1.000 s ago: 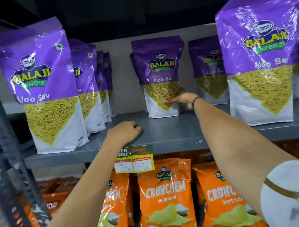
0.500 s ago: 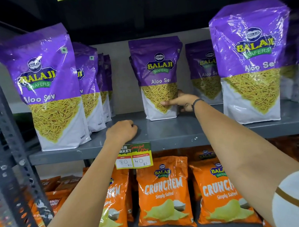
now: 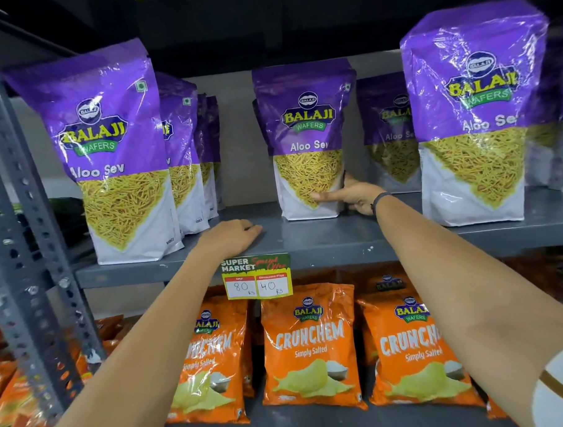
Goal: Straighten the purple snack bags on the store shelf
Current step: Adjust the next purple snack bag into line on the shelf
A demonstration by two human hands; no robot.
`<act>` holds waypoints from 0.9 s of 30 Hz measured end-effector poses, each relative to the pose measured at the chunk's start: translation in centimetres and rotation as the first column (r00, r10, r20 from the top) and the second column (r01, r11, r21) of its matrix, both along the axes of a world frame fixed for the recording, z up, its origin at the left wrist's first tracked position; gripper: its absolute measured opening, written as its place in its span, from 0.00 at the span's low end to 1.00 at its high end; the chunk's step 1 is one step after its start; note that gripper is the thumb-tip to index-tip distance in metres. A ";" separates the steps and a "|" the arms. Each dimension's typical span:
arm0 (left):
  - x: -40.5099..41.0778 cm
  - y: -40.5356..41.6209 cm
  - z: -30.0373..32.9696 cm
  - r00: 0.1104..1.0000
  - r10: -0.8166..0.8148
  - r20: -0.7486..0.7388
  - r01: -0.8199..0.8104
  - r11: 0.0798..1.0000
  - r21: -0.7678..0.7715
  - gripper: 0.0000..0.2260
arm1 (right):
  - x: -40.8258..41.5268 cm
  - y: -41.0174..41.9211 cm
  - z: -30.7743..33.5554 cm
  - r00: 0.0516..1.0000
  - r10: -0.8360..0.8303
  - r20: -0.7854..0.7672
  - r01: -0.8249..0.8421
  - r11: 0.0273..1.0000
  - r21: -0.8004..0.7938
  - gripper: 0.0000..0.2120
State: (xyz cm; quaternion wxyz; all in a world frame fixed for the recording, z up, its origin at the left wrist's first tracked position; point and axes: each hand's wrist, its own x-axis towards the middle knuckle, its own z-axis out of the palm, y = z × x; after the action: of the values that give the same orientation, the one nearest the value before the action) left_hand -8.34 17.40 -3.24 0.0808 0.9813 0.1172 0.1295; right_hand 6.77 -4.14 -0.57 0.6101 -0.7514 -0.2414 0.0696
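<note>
Purple Aloo Sev snack bags stand upright on a grey metal shelf (image 3: 323, 240). The middle purple bag (image 3: 306, 138) stands set back, and my right hand (image 3: 353, 197) grips its lower right edge, thumb across the front. My left hand (image 3: 232, 236) rests palm down on the shelf, fingers curled, holding nothing. A front left purple bag (image 3: 109, 149) heads a row of several bags behind it. A front right purple bag (image 3: 472, 114) stands near the shelf edge, with another bag (image 3: 389, 131) behind it to the left.
A perforated grey upright post (image 3: 22, 224) stands at the left. A price tag (image 3: 256, 275) hangs from the shelf edge below my left hand. Orange Crunchem bags (image 3: 310, 347) fill the lower shelf. Bare shelf surface lies between the middle bag and the front left bag.
The view has shifted slightly right and down. My right hand has settled on the middle bag's right edge, and the bag stands a little squarer. My left hand stays on the shelf.
</note>
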 end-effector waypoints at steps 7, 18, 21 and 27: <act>0.0 -0.1 -0.2 0.999 0.009 0.041 -0.010 1.000 0.026 0.22 | -0.9 -0.8 0.2 0.998 0.063 0.023 -0.063 0.998 -0.004 0.49; 0.7 0.2 -0.3 0.997 0.048 0.065 -0.052 0.998 0.046 0.21 | -3.1 -3.1 -0.3 0.983 0.161 0.084 -0.157 0.986 -0.054 0.38; 1.0 0.3 -0.4 0.996 0.066 0.053 -0.069 0.995 0.066 0.21 | -3.8 -3.5 -0.9 0.980 0.168 0.111 -0.167 0.986 -0.016 0.46; 1.4 0.7 -0.5 0.997 0.056 0.054 -0.060 0.996 0.063 0.22 | -4.2 -3.2 -1.5 0.970 0.117 0.211 -0.105 0.992 -0.068 0.47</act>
State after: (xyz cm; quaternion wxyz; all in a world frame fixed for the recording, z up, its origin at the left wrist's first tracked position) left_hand -6.96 18.08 -3.78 0.0483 0.9759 0.1394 0.1611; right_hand 2.60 -7.31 -2.10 0.5542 -0.7567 -0.3455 0.0290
